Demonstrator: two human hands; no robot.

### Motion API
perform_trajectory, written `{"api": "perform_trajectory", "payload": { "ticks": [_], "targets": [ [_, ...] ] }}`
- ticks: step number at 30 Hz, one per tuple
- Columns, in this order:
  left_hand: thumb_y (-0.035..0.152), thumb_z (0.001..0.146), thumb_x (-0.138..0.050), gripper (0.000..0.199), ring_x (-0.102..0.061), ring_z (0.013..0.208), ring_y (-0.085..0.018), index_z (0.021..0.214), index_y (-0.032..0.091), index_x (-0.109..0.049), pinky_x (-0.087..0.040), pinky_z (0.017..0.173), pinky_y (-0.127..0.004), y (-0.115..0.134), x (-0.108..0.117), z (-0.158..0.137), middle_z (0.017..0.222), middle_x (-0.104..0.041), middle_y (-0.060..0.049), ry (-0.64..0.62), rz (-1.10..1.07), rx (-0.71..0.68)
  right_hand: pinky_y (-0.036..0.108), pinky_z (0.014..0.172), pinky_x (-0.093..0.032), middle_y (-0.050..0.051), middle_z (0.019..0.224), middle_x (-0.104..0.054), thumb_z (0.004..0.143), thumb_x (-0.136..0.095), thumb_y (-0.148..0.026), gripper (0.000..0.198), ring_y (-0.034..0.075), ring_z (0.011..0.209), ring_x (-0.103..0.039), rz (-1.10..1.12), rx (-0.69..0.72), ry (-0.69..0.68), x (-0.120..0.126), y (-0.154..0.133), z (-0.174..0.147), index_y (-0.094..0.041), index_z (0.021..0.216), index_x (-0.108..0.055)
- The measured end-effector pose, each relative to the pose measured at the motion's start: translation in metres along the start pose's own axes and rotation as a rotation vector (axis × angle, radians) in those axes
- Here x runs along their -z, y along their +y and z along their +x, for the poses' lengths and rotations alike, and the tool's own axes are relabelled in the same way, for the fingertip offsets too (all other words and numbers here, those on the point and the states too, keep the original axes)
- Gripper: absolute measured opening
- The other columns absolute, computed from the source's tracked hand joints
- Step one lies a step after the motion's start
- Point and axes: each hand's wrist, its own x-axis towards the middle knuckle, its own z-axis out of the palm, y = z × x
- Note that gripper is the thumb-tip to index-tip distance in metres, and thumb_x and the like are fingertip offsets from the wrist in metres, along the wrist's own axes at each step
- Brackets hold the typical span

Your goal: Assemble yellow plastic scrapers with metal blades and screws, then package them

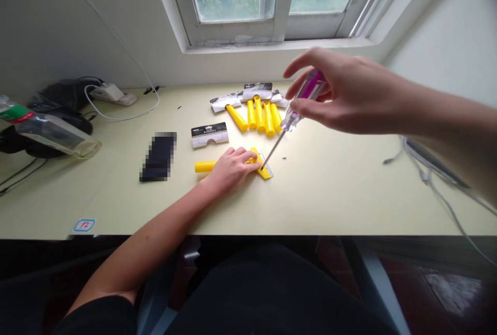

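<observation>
My left hand (pixel 233 169) presses a yellow scraper (pixel 205 166) flat on the desk, its fingers closed over the part near the blade head. The scraper's handle sticks out to the left, and its wide head with a metal blade edge shows on the right. In my right hand (pixel 341 91) is a screwdriver (pixel 311 84) with a clear and purple handle, held tilted. Its tip meets the scraper head, at or beside a small dark screw spot. A tiny screw-like piece (pixel 284 158) lies on the desk to the right of the head.
Several yellow scrapers (pixel 260 115) with card sleeves lie at the back. A black-and-white card sleeve (pixel 210 134) and a dark blurred-out rectangle (pixel 159 156) are to the left. Further out are a plastic bottle (pixel 58 135), a power strip (pixel 112 94) and grey cables (pixel 425 174).
</observation>
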Motion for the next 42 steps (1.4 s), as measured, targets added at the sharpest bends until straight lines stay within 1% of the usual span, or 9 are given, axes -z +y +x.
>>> {"api": "perform_trajectory", "payload": {
  "ticks": [5, 10, 13, 16, 20, 23, 29, 35, 42],
  "targets": [
    [0.017, 0.096, -0.046, 0.03, -0.055, 0.098, -0.02, 0.112, 0.027, -0.069, -0.04, 0.08, -0.034, 0.0, 0.001, 0.0, 0.115, -0.065, -0.005, 0.004, -0.015, 0.007, 0.032, 0.065, -0.04, 0.003, 0.069, -0.062, 0.097, -0.035, -0.056, 0.048, 0.015, 0.072, -0.061, -0.286, 0.05, -0.099, 0.019, 0.014, 0.002, -0.018, 0.087, -0.064],
    [0.018, 0.096, -0.046, 0.028, -0.056, 0.098, -0.02, 0.111, 0.027, -0.069, -0.041, 0.081, -0.034, 0.001, 0.002, 0.0, 0.115, -0.066, -0.005, 0.019, -0.029, 0.007, 0.029, 0.066, -0.041, -0.001, 0.089, -0.067, 0.091, -0.05, -0.048, 0.033, 0.011, 0.075, -0.061, -0.004, 0.063, -0.232, 0.023, 0.013, 0.004, -0.024, 0.11, -0.064],
    [0.017, 0.096, -0.046, 0.029, -0.056, 0.099, -0.02, 0.111, 0.027, -0.069, -0.042, 0.082, -0.035, 0.002, 0.003, 0.0, 0.114, -0.066, -0.005, 0.009, -0.032, 0.012, 0.031, 0.063, -0.041, 0.001, 0.085, -0.066, 0.095, -0.042, -0.048, 0.036, 0.012, 0.069, -0.06, -0.01, -0.029, -0.154, 0.019, 0.012, 0.004, -0.023, 0.115, -0.06],
    [0.017, 0.096, -0.046, 0.029, -0.056, 0.098, -0.02, 0.111, 0.027, -0.069, -0.042, 0.081, -0.035, 0.002, 0.003, 0.0, 0.115, -0.066, -0.005, -0.001, -0.032, 0.017, 0.028, 0.064, -0.044, 0.001, 0.102, -0.066, 0.09, -0.053, -0.036, 0.039, 0.012, 0.076, -0.062, 0.157, 0.035, -0.15, 0.017, 0.014, 0.003, -0.028, 0.129, -0.047],
    [0.018, 0.096, -0.047, 0.027, -0.056, 0.097, -0.02, 0.106, 0.027, -0.071, -0.042, 0.079, -0.035, 0.001, 0.003, 0.001, 0.115, -0.066, -0.004, 0.004, -0.027, 0.012, 0.029, 0.07, -0.048, 0.003, 0.108, -0.066, 0.09, -0.055, -0.042, 0.038, 0.016, 0.086, -0.065, 0.274, 0.009, -0.267, 0.012, 0.015, -0.001, -0.025, 0.124, -0.051],
    [0.019, 0.094, -0.049, 0.025, -0.057, 0.097, -0.021, 0.101, 0.026, -0.072, -0.042, 0.079, -0.035, 0.002, 0.003, 0.001, 0.112, -0.067, -0.005, 0.016, -0.016, 0.021, 0.033, 0.076, -0.05, 0.006, 0.109, -0.066, 0.088, -0.053, -0.055, 0.046, 0.02, 0.089, -0.065, 0.258, 0.001, -0.34, -0.005, 0.012, -0.005, -0.023, 0.122, -0.055],
    [0.02, 0.093, -0.049, 0.029, -0.058, 0.108, -0.026, 0.11, 0.028, -0.071, -0.045, 0.087, -0.04, 0.001, -0.003, -0.002, 0.119, -0.065, -0.008, 0.05, -0.006, 0.024, 0.04, 0.099, -0.044, 0.015, 0.141, -0.048, 0.083, -0.055, -0.064, 0.082, 0.028, 0.123, -0.051, 0.349, 0.108, -0.284, -0.066, -0.012, 0.004, -0.019, 0.147, -0.032],
    [0.019, 0.092, -0.047, 0.033, -0.06, 0.103, -0.027, 0.117, 0.022, -0.068, -0.048, 0.089, -0.041, -0.003, -0.01, 0.003, 0.112, -0.068, -0.01, 0.013, 0.052, 0.043, 0.04, 0.087, -0.048, 0.015, 0.121, -0.061, 0.093, -0.038, -0.05, 0.05, 0.029, 0.107, -0.06, 0.297, 0.025, -0.475, -0.126, -0.043, 0.022, -0.018, 0.127, -0.055],
    [0.025, 0.094, -0.05, 0.028, -0.06, 0.099, -0.026, 0.107, 0.03, -0.074, -0.047, 0.09, -0.042, -0.002, -0.004, 0.003, 0.101, -0.07, -0.006, 0.065, 0.043, 0.014, 0.035, 0.074, -0.048, 0.012, 0.106, -0.068, 0.094, -0.039, -0.042, 0.038, 0.027, 0.096, -0.063, 0.26, -0.01, -0.566, -0.141, -0.041, 0.045, -0.021, 0.113, -0.064]
  ]
}}
